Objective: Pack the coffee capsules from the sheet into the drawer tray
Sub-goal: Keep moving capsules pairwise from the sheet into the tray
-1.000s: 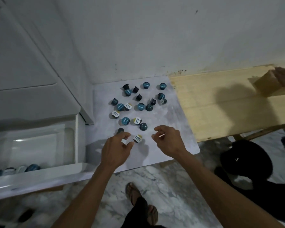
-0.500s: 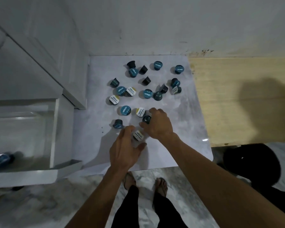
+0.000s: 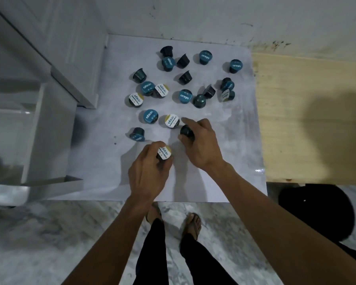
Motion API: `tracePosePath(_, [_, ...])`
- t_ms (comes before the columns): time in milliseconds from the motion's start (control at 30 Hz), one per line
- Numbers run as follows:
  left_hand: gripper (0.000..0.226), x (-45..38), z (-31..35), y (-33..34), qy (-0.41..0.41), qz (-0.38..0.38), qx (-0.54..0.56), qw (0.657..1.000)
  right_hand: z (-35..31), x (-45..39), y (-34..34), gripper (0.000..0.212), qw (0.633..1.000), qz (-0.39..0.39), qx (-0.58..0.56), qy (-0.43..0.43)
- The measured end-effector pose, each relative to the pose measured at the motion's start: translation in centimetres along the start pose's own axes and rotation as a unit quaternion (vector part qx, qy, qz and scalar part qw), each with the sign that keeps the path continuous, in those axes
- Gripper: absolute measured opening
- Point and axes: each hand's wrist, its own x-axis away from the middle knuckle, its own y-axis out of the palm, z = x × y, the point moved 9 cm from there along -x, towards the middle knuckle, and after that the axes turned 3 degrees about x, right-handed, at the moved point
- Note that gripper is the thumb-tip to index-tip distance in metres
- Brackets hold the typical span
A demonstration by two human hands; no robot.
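Both hands reach down over a pale marbled sheet (image 3: 224, 161) that lies on a bench top. Left hand (image 3: 150, 173) curls its fingers and thumb around a white-lidded capsule (image 3: 164, 152), lid facing up, near the middle of the sheet's near half. Right hand (image 3: 201, 142), just beside it toward the right edge, pinches a dark capsule (image 3: 187, 131) between thumb and curled fingers, while its forefinger points straight out next to another white-lidded capsule (image 3: 172, 120). About eighteen more loose capsules (image 3: 185, 96) are scattered across the far half of the sheet, some upright with blue or white printed lids showing, others tipped on their sides, several touching in small clusters. A blue capsule on its side (image 3: 137, 134) lies nearest the left hand, toward the sheet's left edge. At the left edge of the view a white drawer (image 3: 32, 132) stands pulled out from a white cabinet (image 3: 49, 48); its inside is too dim to make out. Beyond the sheet's right edge the bare wood of the bench (image 3: 308, 120) shows. Below the near edge are a marble floor (image 3: 49, 243) and the person's dark trousers and sandalled feet (image 3: 191, 223).
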Motion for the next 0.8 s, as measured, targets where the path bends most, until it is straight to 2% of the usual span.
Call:
tracePosePath(100, [0.030, 0.4, 0.3, -0.2, 0.034, 0.028, 0.002, 0.999, 0.3, 0.7, 0.2, 0.035, 0.998, 0.040, -0.003, -0.057])
tracePosePath(233, [0.033, 1.1, 0.0, -0.2, 0.073, 0.062, 0.002, 0.995, 1.5, 1.3, -0.4, 0.024, 0.989, 0.115, -0.034, -0.084])
tracePosePath(400, [0.036, 1.8, 0.0, -0.6, 0.096, 0.094, 0.017, 0.991, 2.7, 2.5, -1.0, 0.022, 0.976, 0.179, -0.063, -0.109])
tracePosePath(567, [0.031, 1.8, -0.8, -0.6, 0.085, 0.108, 0.068, 0.988, 2.8, 3.2, -1.4, 0.026, 0.963, 0.222, -0.061, -0.137])
tracePosePath(800, [0.027, 1.8, -0.5, -1.9, 0.017, 0.120, 0.146, 0.982, 3.0, 3.4, -2.1, 0.026, 0.963, 0.212, -0.116, -0.116])
